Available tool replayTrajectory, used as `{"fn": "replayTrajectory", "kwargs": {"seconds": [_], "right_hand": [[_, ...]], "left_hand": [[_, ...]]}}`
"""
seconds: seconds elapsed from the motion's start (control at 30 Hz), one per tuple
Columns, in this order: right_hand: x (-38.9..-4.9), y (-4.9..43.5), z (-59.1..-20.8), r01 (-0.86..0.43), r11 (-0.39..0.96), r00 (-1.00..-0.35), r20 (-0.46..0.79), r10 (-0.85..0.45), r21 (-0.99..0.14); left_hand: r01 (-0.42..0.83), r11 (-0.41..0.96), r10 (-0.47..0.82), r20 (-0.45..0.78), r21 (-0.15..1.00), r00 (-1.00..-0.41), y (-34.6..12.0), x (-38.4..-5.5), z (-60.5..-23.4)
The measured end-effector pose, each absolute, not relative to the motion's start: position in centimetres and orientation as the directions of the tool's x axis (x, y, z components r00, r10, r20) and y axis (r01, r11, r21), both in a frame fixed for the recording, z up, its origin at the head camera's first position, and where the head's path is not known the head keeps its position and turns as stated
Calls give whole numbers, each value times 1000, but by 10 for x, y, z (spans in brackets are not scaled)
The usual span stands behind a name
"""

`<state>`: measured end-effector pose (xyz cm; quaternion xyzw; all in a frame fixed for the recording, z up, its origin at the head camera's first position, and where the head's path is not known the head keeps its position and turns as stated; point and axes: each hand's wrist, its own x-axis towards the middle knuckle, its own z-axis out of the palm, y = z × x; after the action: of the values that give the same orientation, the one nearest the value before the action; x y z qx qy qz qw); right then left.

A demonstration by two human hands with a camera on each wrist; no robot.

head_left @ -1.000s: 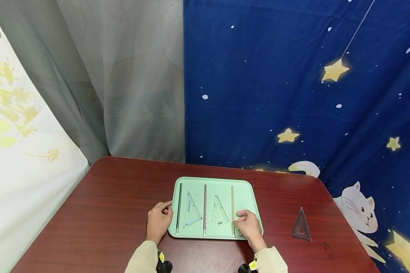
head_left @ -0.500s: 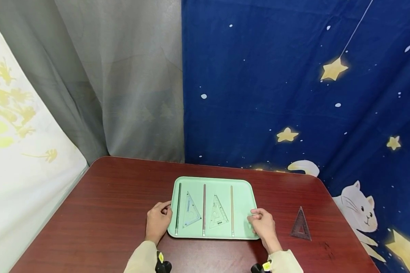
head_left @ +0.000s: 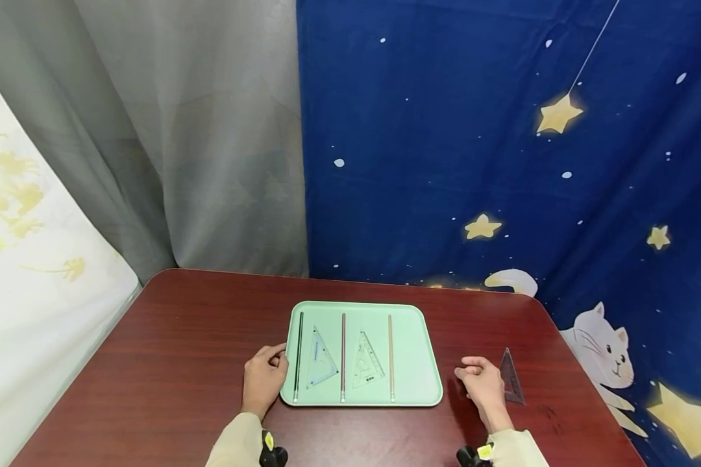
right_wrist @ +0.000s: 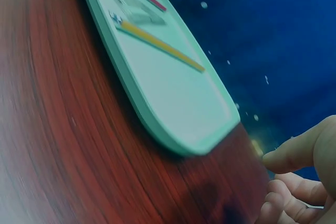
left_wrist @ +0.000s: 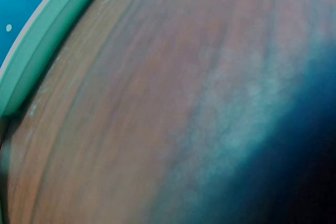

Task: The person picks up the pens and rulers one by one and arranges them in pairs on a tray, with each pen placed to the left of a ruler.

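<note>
A light green tray (head_left: 416,363) lies on the table. My left hand (head_left: 261,381) holds its left rim, fingertips at the edge. From left to right the tray bears a black pencil (head_left: 298,357), a clear set square (head_left: 322,360), a red pencil (head_left: 343,357), a second clear set square (head_left: 367,363) and a yellowish wooden pencil (head_left: 391,357). To the right of the tray my right hand (head_left: 483,388) hovers with loosely bent fingers and nothing between them. Just beyond it lies a dark set square (head_left: 509,363), partly hidden by the hand.
The reddish-brown wooden table (head_left: 175,363) extends around the tray. Behind it hang a grey curtain (head_left: 239,162) and a blue star-patterned curtain (head_left: 409,162). White patterned cloth (head_left: 47,337) hangs at the left.
My right hand has left the wooden pencil and moved right, off the tray, towards the dark set square. My left hand stays at the tray's rim. The head view has shifted slightly.
</note>
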<state>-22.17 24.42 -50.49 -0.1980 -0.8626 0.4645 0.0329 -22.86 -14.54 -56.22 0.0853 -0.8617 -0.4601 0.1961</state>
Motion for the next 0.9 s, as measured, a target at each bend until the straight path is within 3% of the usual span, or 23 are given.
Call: {"fn": "replayTrajectory", "kwargs": {"seconds": [0.43, 0.9], "right_hand": [[-221, 273, -504, 337, 506, -907, -131, 399, -794], [-218, 303, -504, 391, 599, -867, -62, 495, -699]], "left_hand": [[30, 582, -338, 276, 813, -900, -149, -229, -563], [48, 582, -332, 292, 811, -897, -145, -230, -563]]}}
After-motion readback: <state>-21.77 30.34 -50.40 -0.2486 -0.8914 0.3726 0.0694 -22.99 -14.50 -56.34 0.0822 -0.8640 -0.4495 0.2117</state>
